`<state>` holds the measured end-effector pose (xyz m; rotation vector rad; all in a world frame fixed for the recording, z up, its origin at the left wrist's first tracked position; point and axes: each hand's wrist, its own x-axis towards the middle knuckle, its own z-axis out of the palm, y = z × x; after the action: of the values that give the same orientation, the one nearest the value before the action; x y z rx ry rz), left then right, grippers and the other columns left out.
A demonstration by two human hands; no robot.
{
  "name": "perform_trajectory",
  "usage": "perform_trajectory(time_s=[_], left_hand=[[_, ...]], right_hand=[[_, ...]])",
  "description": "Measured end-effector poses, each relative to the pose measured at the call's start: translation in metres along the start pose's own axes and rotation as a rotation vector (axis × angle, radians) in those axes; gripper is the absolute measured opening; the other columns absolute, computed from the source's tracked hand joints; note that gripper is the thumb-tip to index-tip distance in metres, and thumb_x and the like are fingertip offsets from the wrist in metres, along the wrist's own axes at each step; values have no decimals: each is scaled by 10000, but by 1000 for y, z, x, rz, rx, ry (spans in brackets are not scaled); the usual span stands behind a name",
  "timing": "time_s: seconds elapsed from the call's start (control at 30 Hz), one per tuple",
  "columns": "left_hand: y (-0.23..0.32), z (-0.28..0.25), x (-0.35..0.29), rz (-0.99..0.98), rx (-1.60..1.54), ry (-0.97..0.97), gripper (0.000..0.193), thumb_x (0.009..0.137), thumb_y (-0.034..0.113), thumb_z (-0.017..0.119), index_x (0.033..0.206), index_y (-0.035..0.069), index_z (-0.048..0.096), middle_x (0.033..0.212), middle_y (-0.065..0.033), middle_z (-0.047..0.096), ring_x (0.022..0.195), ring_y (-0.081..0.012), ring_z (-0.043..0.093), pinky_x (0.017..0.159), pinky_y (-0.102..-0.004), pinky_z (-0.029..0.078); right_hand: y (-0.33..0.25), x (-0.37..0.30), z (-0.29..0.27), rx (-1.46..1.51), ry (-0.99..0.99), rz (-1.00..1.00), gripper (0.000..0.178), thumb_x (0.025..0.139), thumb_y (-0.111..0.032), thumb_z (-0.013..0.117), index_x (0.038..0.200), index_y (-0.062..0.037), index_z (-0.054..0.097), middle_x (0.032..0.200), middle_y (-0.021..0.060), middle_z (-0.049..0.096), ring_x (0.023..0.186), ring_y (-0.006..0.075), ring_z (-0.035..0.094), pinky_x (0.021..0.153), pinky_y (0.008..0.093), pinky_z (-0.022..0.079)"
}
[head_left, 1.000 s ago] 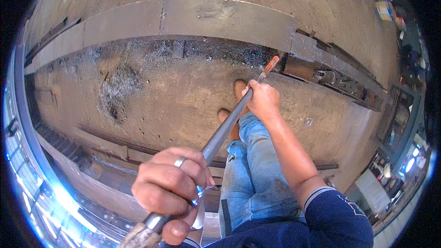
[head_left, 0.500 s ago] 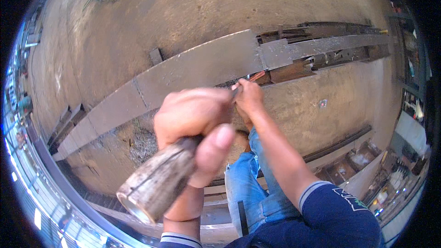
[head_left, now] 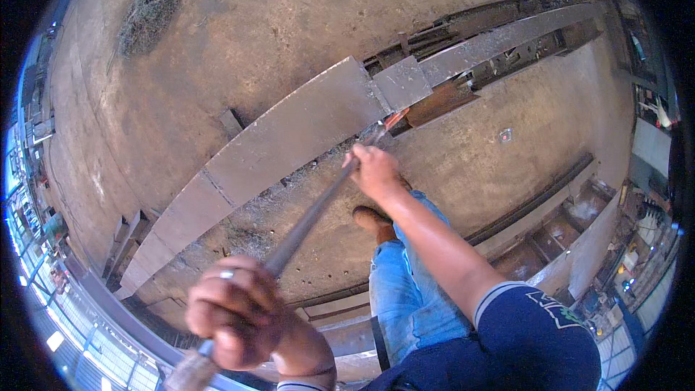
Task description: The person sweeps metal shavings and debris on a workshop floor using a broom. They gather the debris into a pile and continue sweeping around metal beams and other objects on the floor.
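Both my hands are closed round a long dark pole that slants from lower left to the upper middle. My left hand, with a ring on one finger, grips it low near its pale, worn end, which is blurred. Farther along, my right hand holds the pole with the arm stretched out. Beyond that hand its far end reaches the near edge of a long grey steel plate. An orange-red piece shows there; whether it belongs to the pole I cannot tell.
A smaller plate and a long narrow strip continue to the right. A tangled wire heap lies on the brown floor at the far left. Steel framing stands at the right. My boot is near the pole.
My left hand has moved down and left with the pole's near end, so more of the pole shows between my hands. My right hand has moved slightly left and down in the view.
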<state>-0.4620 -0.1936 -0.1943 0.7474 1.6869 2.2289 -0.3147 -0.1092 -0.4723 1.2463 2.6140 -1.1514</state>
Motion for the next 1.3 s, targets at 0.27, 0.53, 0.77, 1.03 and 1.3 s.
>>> perform_trajectory(time_s=[0.27, 0.53, 0.77, 1.03, 1.3], left_hand=[[121, -24, -30, -33, 171, -261, 252, 889, 126, 597, 659, 87, 504, 634, -27, 551, 538, -143, 542, 598, -339, 506], [-1, -79, -120, -19, -44, 444, 415, 954, 264, 566, 634, 133, 337, 512, 5, 321, 390, -115, 351, 413, -280, 355], [92, -142, -211, 107, 81, 584, 305, 954, 220, 512, 678, 98, 467, 594, -16, 437, 511, -137, 454, 552, -323, 434], [-56, -224, -305, -291, -34, 594, 338, 953, 257, 555, 710, 22, 554, 661, -47, 548, 564, -133, 487, 519, -269, 377], [-88, -283, -305, -406, 78, 587, 394, 1012, 254, 543, 743, -17, 640, 663, -66, 602, 611, -164, 588, 599, -307, 487]], right_hand=[[-92, -52, 12, -7, -424, -121, 91, 815, -196, 717, 880, -159, 667, 805, 137, 684, 826, 347, 700, 698, 485, 557], [0, -32, 48, -273, -242, -112, 157, 803, -253, 713, 891, -136, 655, 831, 151, 682, 808, 369, 692, 702, 495, 555], [-78, -128, 124, -307, -481, -362, 227, 797, -271, 710, 947, -124, 625, 790, 153, 672, 774, 368, 695, 667, 504, 553], [35, -122, 191, -589, -411, -172, 173, 812, -294, 723, 913, -156, 697, 851, 143, 713, 838, 361, 702, 733, 497, 555], [52, -105, 282, -595, -378, -224, 159, 814, -251, 709, 945, -165, 734, 885, 148, 728, 895, 347, 706, 775, 489, 555]])
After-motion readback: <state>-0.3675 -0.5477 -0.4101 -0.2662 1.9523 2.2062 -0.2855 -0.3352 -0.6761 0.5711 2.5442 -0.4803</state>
